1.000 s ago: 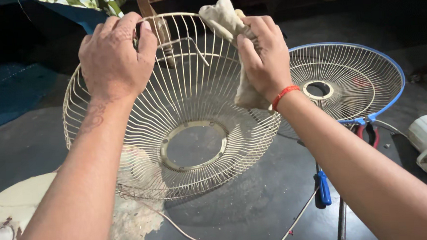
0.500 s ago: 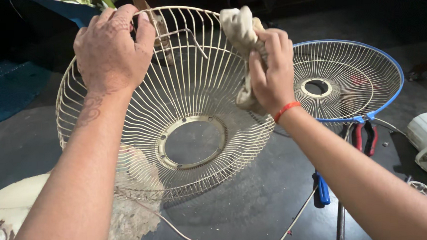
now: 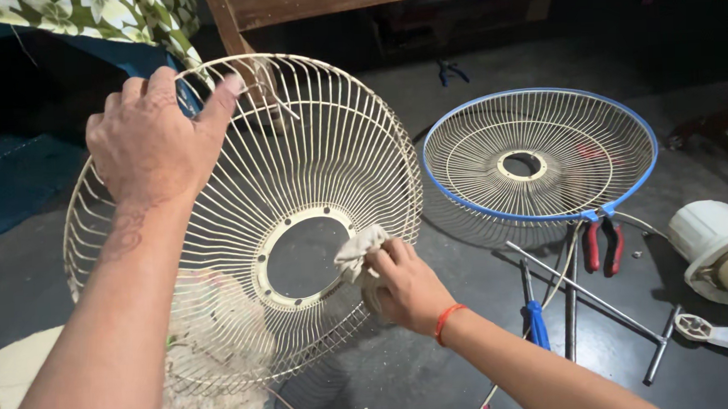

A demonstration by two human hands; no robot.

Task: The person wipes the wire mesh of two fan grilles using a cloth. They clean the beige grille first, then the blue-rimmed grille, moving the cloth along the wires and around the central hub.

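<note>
Dark concrete floor point(image 3: 439, 375) spreads under everything, with a wooden furniture leg point(image 3: 230, 25) and a flowered cloth point(image 3: 122, 18) at the far edge. Biggest thing before me is the cream wire fan guard point(image 3: 295, 158), tipped up on its lower rim so its open dish faces me and a little to the right; its central ring point(image 3: 300, 258) sits low and in the middle. To the right, well apart from it, a second guard with a blue rim point(image 3: 544, 158) lies flat on the floor. Beyond that are the white fan motor housing point(image 3: 715, 248), some metal rods point(image 3: 584, 292), red-handled pliers point(image 3: 603, 246) and a blue-handled screwdriver point(image 3: 536, 320).

I have my left hand point(image 3: 149, 141) clamped over the guard's top rim, fingers curled through the wires, steadying it. I have my right hand point(image 3: 406, 285) lower and nearer to me, closed around a small wadded rag point(image 3: 358, 250), which presses against the wires just at the right edge of the central ring. So the guard's spokes run outward from where the rag sits, up toward my left hand.
</note>
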